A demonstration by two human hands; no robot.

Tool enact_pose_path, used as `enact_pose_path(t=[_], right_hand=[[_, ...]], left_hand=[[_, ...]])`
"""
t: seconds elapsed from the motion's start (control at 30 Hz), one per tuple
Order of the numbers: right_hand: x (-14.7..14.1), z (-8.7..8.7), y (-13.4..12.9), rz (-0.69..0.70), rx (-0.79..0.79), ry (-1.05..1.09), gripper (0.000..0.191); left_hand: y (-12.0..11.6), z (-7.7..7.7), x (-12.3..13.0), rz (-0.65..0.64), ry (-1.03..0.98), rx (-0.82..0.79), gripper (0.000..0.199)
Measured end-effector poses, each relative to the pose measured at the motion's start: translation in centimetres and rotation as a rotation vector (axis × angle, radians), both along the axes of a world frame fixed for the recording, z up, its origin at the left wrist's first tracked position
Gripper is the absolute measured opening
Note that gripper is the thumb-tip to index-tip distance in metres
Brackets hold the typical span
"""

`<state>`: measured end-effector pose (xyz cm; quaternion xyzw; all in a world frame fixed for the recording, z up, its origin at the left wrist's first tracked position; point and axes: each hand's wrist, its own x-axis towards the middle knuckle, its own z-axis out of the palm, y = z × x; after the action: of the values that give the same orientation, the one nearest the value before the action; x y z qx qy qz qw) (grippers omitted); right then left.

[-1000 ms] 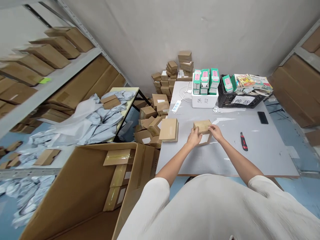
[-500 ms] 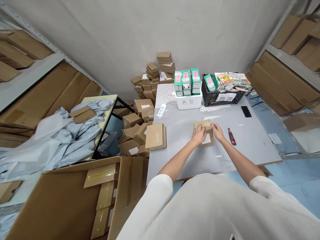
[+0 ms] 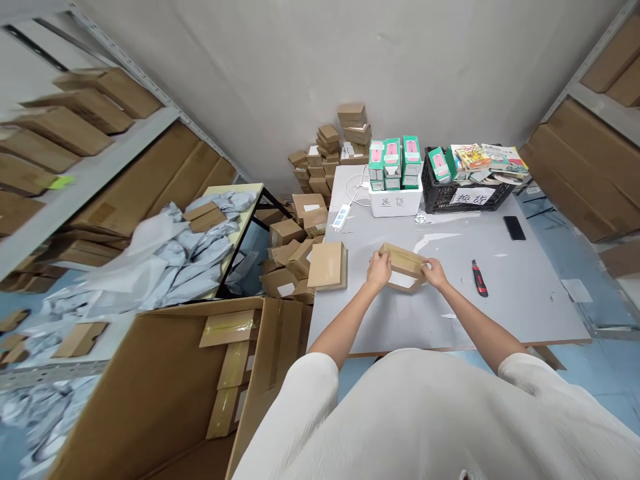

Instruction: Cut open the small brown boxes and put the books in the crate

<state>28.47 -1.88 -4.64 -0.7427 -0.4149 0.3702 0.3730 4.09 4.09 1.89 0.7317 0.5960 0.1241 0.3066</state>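
Note:
Between my two hands is a small brown cardboard box [image 3: 406,262], with tape along its upper face and a white label on the side toward me. My left hand [image 3: 379,269] grips its left end, and my right hand [image 3: 434,272] holds the right end. The fingers behind the box are partly hidden. To the right on the grey table [image 3: 380,327] lies a red and black utility knife [image 3: 479,278]. Left of my hands, flat cardboard boxes [image 3: 327,265] are stacked at the table's edge.
A white bin [image 3: 396,203] of green boxes and a black crate [image 3: 467,198] of books stand at the back. A phone [image 3: 514,228] and a power strip [image 3: 341,217] lie on the table. A large open carton [image 3: 270,347] stands at the left, near piled grey mailers [image 3: 185,247].
My hands have moved apart to the box's two ends. The box has been tilted so its label side shows more. The camera view has turned left.

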Motion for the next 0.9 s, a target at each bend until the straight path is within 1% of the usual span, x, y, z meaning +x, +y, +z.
enact_pose_path(t=[0.1,0.2,0.3,0.47,0.57,0.67,0.8,0.9], right_hand=[[-0.6,-1.0,-0.3,-0.001,-0.102,0.045,0.038],[-1.2,-1.2,-0.4,0.013,-0.128,0.060,0.045],[-0.9,-0.9,-0.5,0.007,-0.108,0.010,0.046],[1.2,-1.3,-1.5,-0.002,-0.053,-0.013,0.046],[2.3,-2.0,-2.5,-0.035,-0.034,-0.011,0.046],[3.2,-2.8,-3.4,-0.041,-0.029,0.027,0.046],[4.6,-3.7,-4.1,-0.012,0.001,0.112,0.042],[6.4,-4.4,-4.4,-0.007,-0.025,0.104,0.035]], left_hand=[[-0.3,-2.0,-2.3,0.081,-0.049,-0.035,0.048],[-0.9,-4.1,-3.6,0.108,-0.108,-0.083,0.047],[-1.5,-6.2,-3.7,0.124,-0.180,-0.112,0.045],[-2.0,-8.7,-2.2,0.155,-0.344,-0.104,0.048],[-2.3,-9.7,-1.2,0.133,-0.415,-0.110,0.053],[-2.7,-10.5,-0.6,0.116,-0.432,-0.103,0.057],[-2.9,-11.0,-0.6,0.117,-0.403,-0.144,0.063],[-3.1,-11.1,-1.0,0.115,-0.392,-0.165,0.066]])
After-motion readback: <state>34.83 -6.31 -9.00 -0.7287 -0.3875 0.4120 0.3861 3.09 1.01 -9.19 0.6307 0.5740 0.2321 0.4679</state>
